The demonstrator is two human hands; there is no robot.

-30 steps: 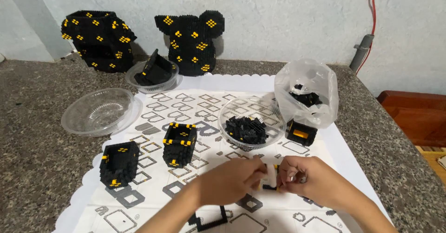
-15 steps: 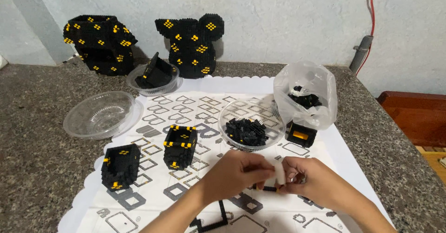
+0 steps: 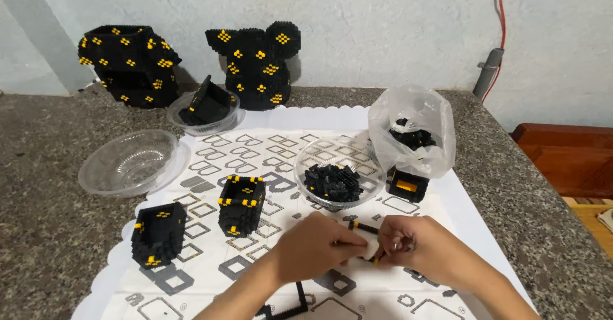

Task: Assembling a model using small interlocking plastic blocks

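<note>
Left hand (image 3: 317, 246) and right hand (image 3: 418, 251) both pinch a thin black-and-yellow strip of small plastic bricks (image 3: 368, 242) near the counter's front edge. Judged light, rigid, liable to snap apart; best held at its ends. Just behind stands a clear plastic bowl of loose black bricks (image 3: 338, 181); two black open-topped brick boxes (image 3: 241, 204) sit left.

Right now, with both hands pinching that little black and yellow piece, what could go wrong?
1. The small black-and-yellow brick strip sits pinched between the left hand and right hand; too hard a press could snap it apart.
2. The clear bowl of black bricks lies just beyond the knuckles and might get knocked.
3. The open black box stands close to the left hand.
</note>
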